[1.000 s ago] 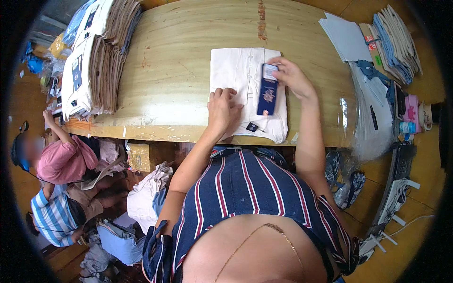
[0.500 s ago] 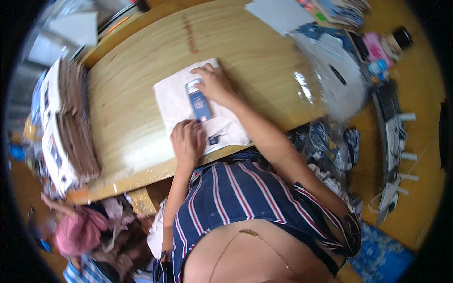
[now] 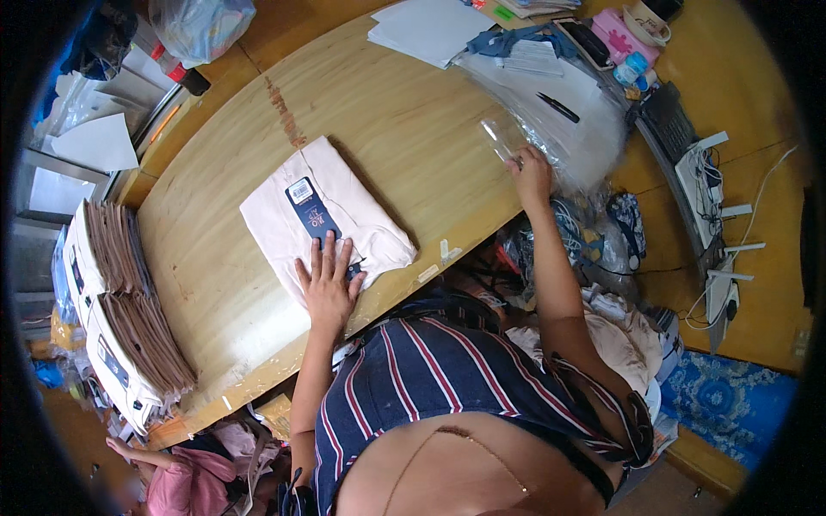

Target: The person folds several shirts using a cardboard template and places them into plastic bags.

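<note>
A pale pink folded garment (image 3: 370, 225) lies on the wooden table, with a dark blue hang tag (image 3: 311, 206) on top of it. My left hand (image 3: 329, 284) rests flat on the garment's near part, fingers spread, fingertips at the tag's lower end. A small dark label (image 3: 354, 270) shows partly beside that hand. Off to the right, over the table edge, my right hand (image 3: 531, 179) has its fingers closed on the edge of a clear plastic bag (image 3: 499, 138). More clear plastic bags (image 3: 594, 159) lie stacked just beyond that hand.
Stacks of folded brown and white garments (image 3: 142, 344) stand at the table's left edge. A black pen (image 3: 557, 107) lies on the plastic bags, and white paper sheets (image 3: 430, 33) are at the far side. Another person in pink (image 3: 185, 482) is at lower left.
My right hand has left the garment and tag and moved right to the plastic bags, taking hold of one. My left hand now lies flatter on the garment. The whole view has shifted.
</note>
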